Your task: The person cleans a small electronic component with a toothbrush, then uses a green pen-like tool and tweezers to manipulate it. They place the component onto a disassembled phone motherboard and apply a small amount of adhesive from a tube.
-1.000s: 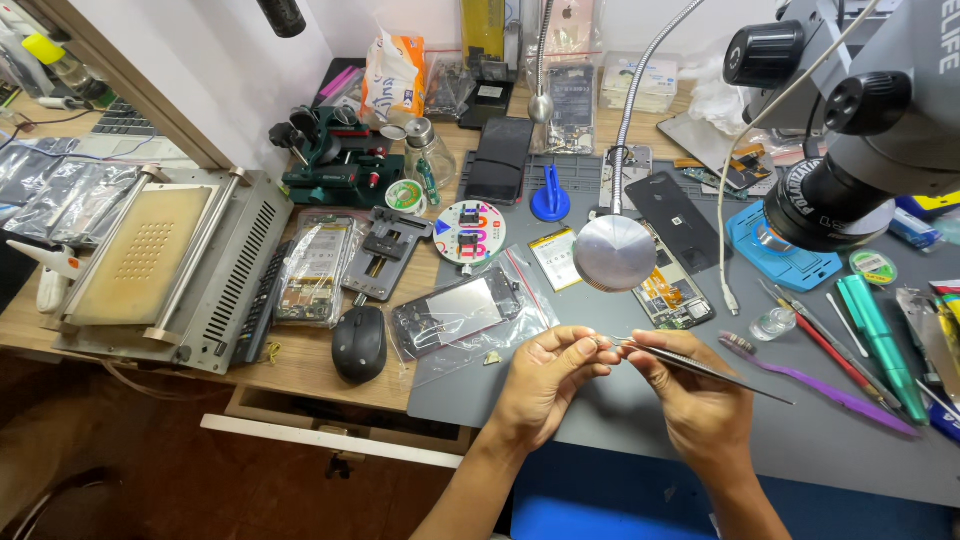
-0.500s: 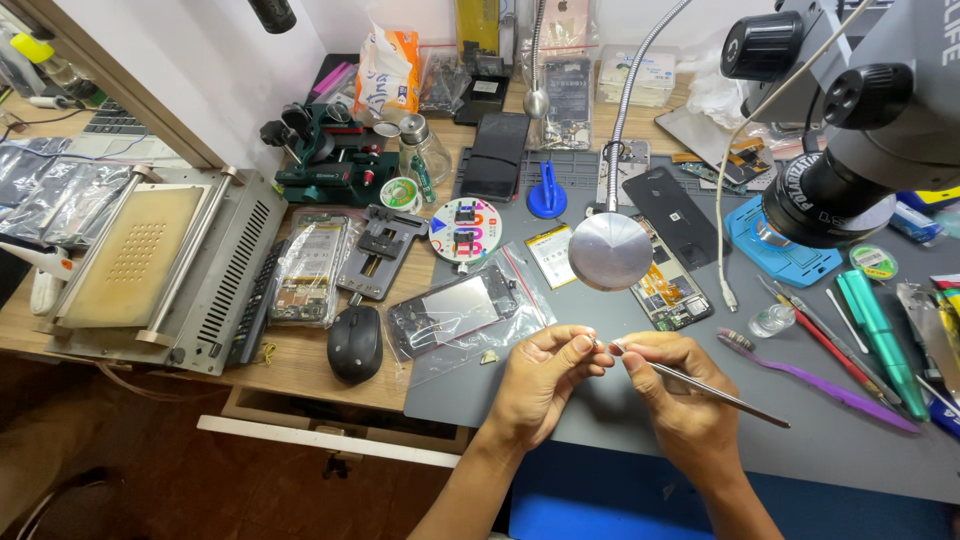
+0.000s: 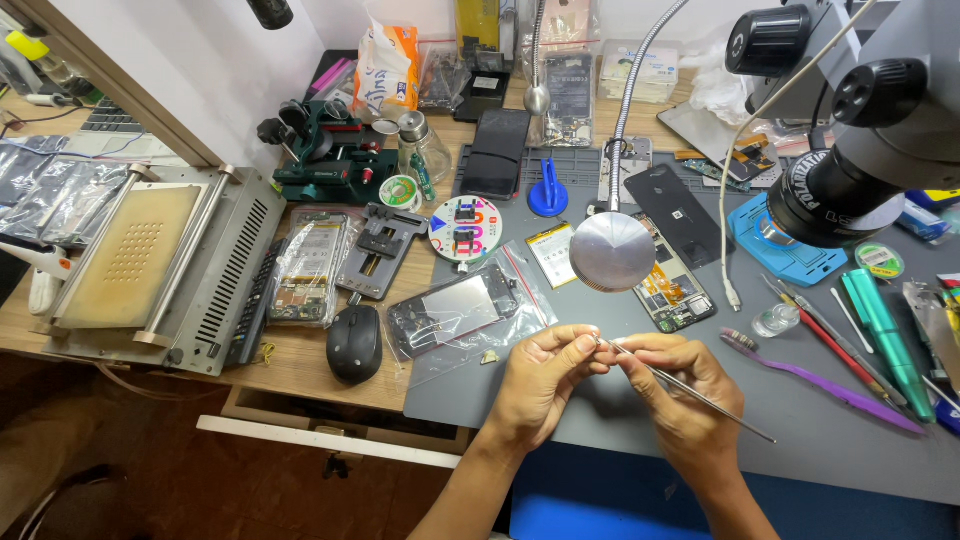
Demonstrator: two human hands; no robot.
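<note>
Tweezers sit in the right hand, pinched near their tips between thumb and fingers, the long shaft trailing back over the grey mat. The left hand closes thumb and forefinger on something tiny right at the tweezer tips; the piece is too small to make out, but it sits between the two hands, just above the mat's near edge and below the round lamp head. Both grips look tight, with hardly any gap between the fingertips.

To do this well, I judge the wrists should rest on the mat so the tips stay steady, the tweezers should press lightly rather than squeeze, and the piece should stay low over the mat so a slip does not lose it among the tools. The bagged phone screen and the mouse lie near the left hand and are best left clear of the elbows.

Compared with half a second ago, the hands have drawn a little closer together and the tweezer tips now meet the left fingertips; the bench around them looks unchanged.
</note>
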